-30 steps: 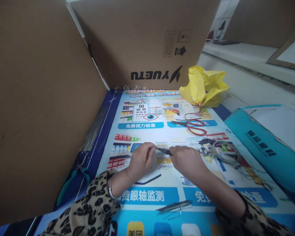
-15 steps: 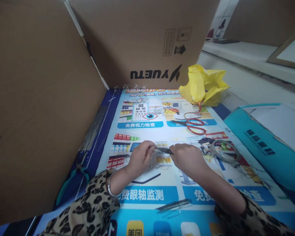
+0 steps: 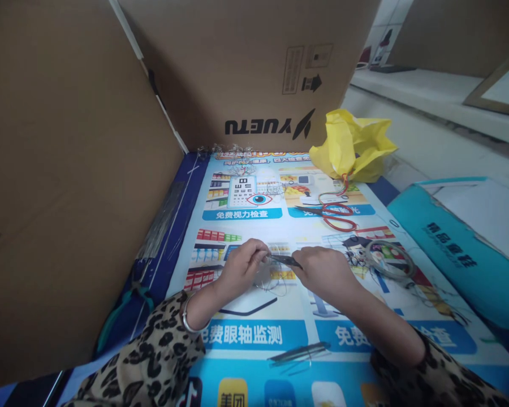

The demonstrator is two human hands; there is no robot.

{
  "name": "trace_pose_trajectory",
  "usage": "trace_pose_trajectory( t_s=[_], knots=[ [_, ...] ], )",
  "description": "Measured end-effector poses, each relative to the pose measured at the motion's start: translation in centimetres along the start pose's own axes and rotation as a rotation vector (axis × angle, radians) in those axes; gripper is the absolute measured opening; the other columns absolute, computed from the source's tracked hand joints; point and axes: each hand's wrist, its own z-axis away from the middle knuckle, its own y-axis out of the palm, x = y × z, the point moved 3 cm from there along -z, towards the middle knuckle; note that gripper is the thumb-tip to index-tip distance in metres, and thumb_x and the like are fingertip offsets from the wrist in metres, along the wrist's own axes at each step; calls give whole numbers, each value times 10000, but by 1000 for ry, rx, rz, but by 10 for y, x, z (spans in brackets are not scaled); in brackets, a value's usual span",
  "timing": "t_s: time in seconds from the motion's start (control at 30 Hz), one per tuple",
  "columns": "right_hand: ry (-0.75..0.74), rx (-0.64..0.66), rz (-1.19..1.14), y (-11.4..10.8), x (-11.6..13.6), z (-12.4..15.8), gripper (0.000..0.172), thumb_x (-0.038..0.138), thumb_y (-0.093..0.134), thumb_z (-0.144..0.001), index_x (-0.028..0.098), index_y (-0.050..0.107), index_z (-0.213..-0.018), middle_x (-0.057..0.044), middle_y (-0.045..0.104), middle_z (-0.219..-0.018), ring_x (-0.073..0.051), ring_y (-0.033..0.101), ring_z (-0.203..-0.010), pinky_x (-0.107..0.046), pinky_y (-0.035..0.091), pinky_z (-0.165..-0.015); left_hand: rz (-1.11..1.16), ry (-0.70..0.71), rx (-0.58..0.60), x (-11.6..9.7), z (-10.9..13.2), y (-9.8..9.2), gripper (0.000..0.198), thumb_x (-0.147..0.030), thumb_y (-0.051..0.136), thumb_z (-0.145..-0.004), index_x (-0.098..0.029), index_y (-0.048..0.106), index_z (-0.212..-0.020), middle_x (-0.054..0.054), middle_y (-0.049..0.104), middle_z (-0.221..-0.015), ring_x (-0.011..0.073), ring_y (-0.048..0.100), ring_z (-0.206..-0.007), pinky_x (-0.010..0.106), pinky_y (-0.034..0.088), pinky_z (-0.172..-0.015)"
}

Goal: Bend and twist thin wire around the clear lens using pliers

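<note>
My right hand (image 3: 327, 276) is closed around a pair of pliers (image 3: 285, 260), its dark slim jaws pointing left. The handles are hidden inside the fist. With thumb and forefinger pressed together, my left hand (image 3: 245, 265) pinches thin wire right at the tips of those jaws. Loops of the wire (image 3: 275, 289) hang beneath the pliers, over the printed sheet. Whether the jaws are closed on the wire is too small to tell. Closer to me lies a bundle of short dark wires (image 3: 300, 354).
Red-handled scissors (image 3: 338, 217) lie beyond my hands, near a yellow bag (image 3: 350, 148). A wire coil (image 3: 389, 261) rests at right, by a teal box (image 3: 445, 243). Teal-handled pliers (image 3: 129, 299) and straight wires (image 3: 159, 229) are at left. Cardboard (image 3: 246, 68) walls the back and left.
My left hand has shifted very slightly up and left. The plier jaws have turned a little, and the wire loops beneath them show more clearly.
</note>
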Motion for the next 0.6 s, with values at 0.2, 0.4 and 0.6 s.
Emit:
trace_pose_trajectory(
  t_s=[0.2, 0.4, 0.6],
  knots=[
    [-5, 44, -7, 2, -3, -1, 328, 457, 429, -845, 213, 635, -769, -48, 681, -766, -190, 625, -704, -247, 275, -521, -40, 9, 25, 2, 1, 1, 156, -212, 397, -897, -187, 550, -881, 11, 609, -768, 115, 574, -709, 233, 434, -685],
    [-13, 68, -62, 6, -5, -4, 350, 482, 410, -852, 213, 621, -777, -32, 677, -775, -170, 618, -703, -238, 258, -521, 3, -16, 7, 3, -1, 0, 142, -203, 406, -894, -188, 545, -871, 6, 610, -761, 111, 587, -708, 230, 435, -688],
    [-12, 49, -177, 3, -14, -7, 358, 500, 409, -843, 212, 605, -759, -12, 659, -769, -153, 598, -705, -239, 252, -526, 72, -61, -40, 4, -3, -4, 151, -209, 415, -887, -178, 560, -858, 1, 605, -736, 111, 590, -695, 229, 432, -681]
  ],
)
